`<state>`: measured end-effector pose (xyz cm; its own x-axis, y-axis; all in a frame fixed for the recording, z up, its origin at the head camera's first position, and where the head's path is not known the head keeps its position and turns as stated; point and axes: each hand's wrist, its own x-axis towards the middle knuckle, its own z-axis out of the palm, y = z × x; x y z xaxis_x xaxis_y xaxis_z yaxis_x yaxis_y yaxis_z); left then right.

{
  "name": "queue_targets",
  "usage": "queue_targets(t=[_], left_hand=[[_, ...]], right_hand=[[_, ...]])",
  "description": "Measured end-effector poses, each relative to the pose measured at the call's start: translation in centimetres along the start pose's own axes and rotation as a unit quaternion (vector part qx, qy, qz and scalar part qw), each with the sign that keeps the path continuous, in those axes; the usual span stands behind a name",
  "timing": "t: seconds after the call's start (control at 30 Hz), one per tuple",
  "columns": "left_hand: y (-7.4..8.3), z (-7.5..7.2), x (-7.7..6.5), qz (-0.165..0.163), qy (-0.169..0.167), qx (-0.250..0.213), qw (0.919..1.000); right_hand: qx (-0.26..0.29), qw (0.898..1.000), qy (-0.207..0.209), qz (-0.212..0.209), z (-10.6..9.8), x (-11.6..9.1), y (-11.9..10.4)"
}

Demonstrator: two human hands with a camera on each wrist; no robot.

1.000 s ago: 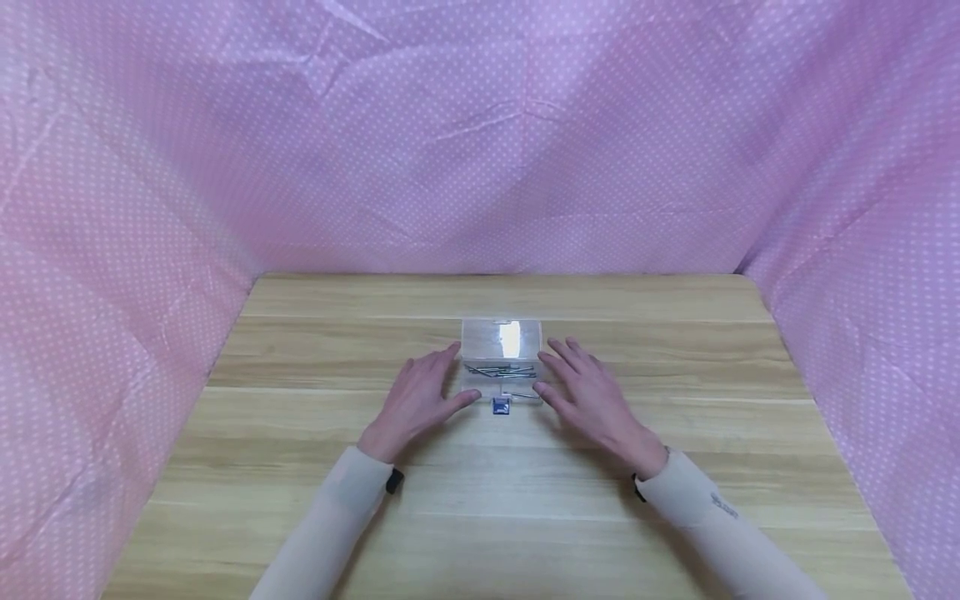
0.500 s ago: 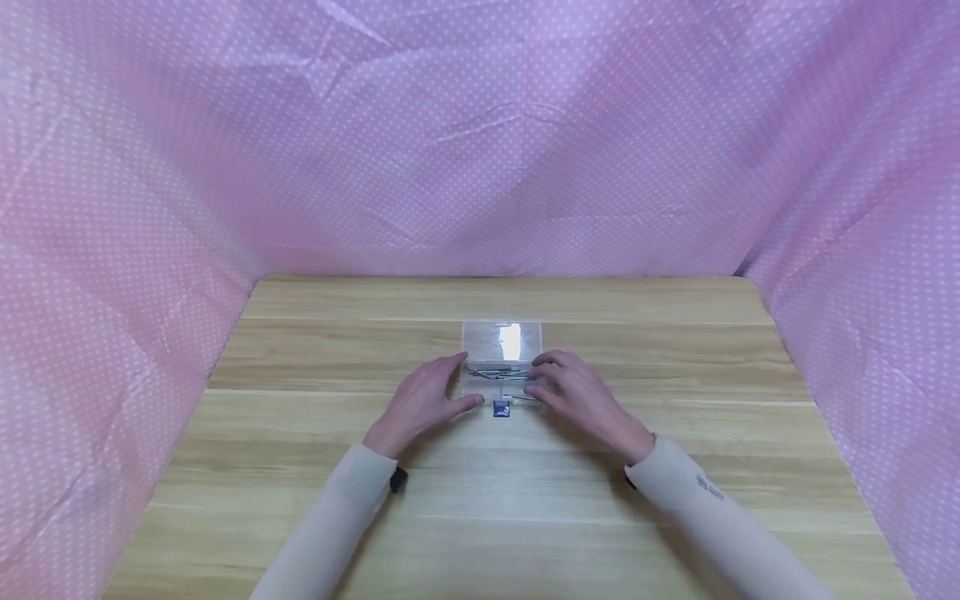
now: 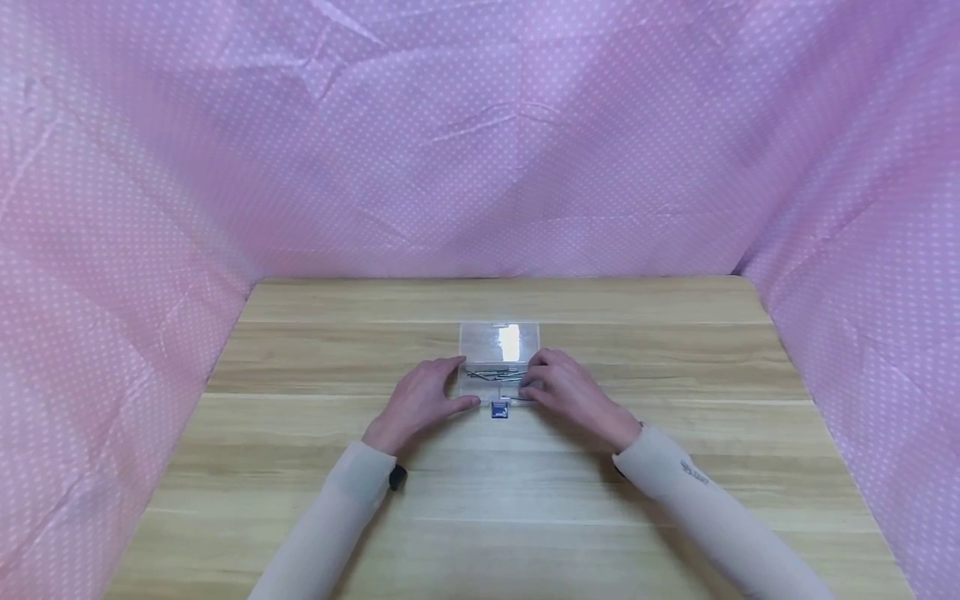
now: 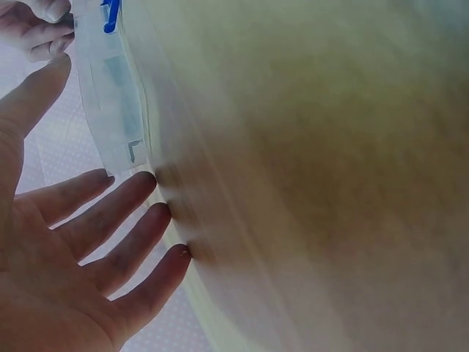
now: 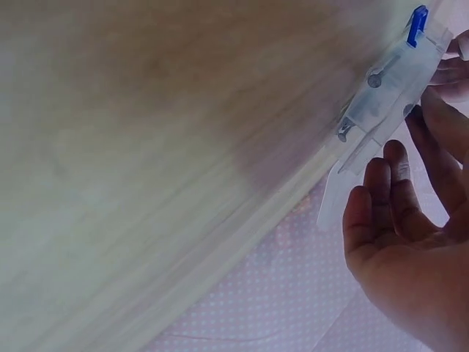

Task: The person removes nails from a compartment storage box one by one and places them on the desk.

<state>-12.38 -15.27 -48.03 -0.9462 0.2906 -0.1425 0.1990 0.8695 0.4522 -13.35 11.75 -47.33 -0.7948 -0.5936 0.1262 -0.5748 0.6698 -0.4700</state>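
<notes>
A clear plastic box (image 3: 477, 388) sits on the table, its transparent lid (image 3: 480, 342) laid back and its blue latch (image 3: 499, 411) folded out in front. Several metal nails (image 3: 491, 375) lie in the rear compartment, and another nail (image 3: 513, 397) in the front right one. My left hand (image 3: 420, 395) spreads beside the box's left end, thumb and fingertips right at its wall. At the right end my right hand (image 3: 573, 393) reaches in with bent fingers. A nail head (image 5: 409, 110) shows by its thumb and index finger; I cannot tell whether they pinch it.
The wooden table (image 3: 510, 517) stretches around the box on all sides. Pink dotted cloth (image 3: 480, 167) hangs behind the table and along both its sides. Dark wrist straps (image 3: 397, 477) show at the cuffs of the light sleeves (image 3: 322, 525).
My right hand has moved left from beside the box into its right end, its fingers bending inward. The left hand has edged slightly closer to the box's left wall.
</notes>
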Motion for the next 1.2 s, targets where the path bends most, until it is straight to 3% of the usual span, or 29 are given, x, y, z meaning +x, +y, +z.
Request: queue_targets(t=[0.6, 0.83, 1.2], left_hand=[[-0.1, 0.4, -0.1, 0.028, 0.024, 0.01, 0.9993], [-0.1, 0.5, 0.0, 0.024, 0.031, 0.009, 0.9992], [0.0, 0.6, 0.0, 0.015, 0.03, 0.011, 0.9994]], right_hand=[[-0.031, 0.998, -0.036, -0.043, 0.4, 1.3, 0.5], [-0.066, 0.995, -0.061, -0.052, 0.2, 1.6, 0.7], [-0.106, 0.986, -0.07, -0.104, 0.1, 1.7, 0.7]])
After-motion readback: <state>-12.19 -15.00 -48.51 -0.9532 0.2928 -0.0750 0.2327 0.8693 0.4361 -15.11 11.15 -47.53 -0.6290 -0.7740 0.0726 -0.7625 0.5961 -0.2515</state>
